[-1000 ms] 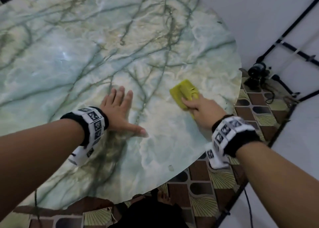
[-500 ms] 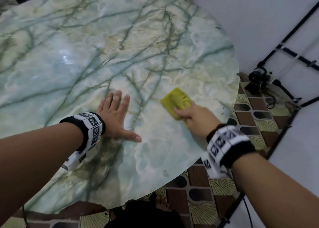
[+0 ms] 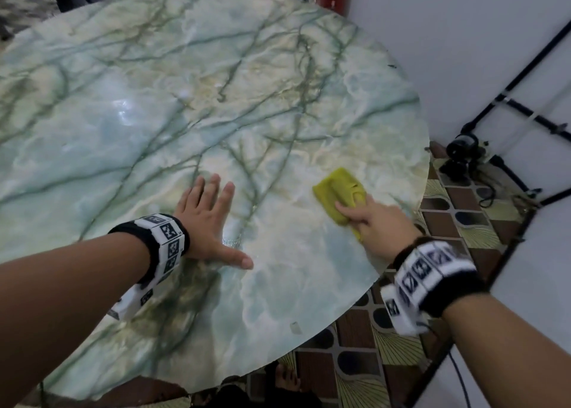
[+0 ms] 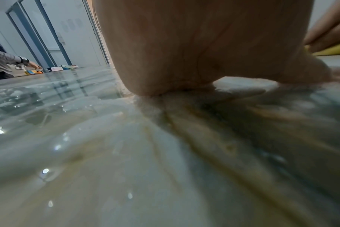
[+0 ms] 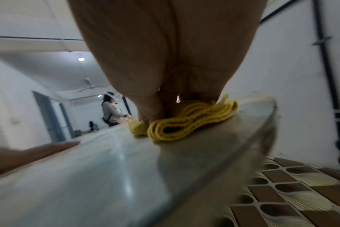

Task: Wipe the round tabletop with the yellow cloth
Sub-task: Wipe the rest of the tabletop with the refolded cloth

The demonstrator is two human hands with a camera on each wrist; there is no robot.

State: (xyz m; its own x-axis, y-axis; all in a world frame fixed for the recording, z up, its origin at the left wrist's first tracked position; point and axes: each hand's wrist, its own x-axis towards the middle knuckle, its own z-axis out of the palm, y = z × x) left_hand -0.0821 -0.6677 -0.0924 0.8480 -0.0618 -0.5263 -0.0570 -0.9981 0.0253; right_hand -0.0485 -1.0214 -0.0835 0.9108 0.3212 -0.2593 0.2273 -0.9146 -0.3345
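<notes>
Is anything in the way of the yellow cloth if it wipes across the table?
Only the left hand, pressed flat on the table left of the cloth. The right hand holds the cloth. Farther away, the table looks bare.

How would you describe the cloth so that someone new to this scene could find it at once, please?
Start at the round marble tabletop and follow its right edge towards the person. There the right hand presses a folded cloth onto the surface. It is the only yellow thing on the pale green stone.
</notes>
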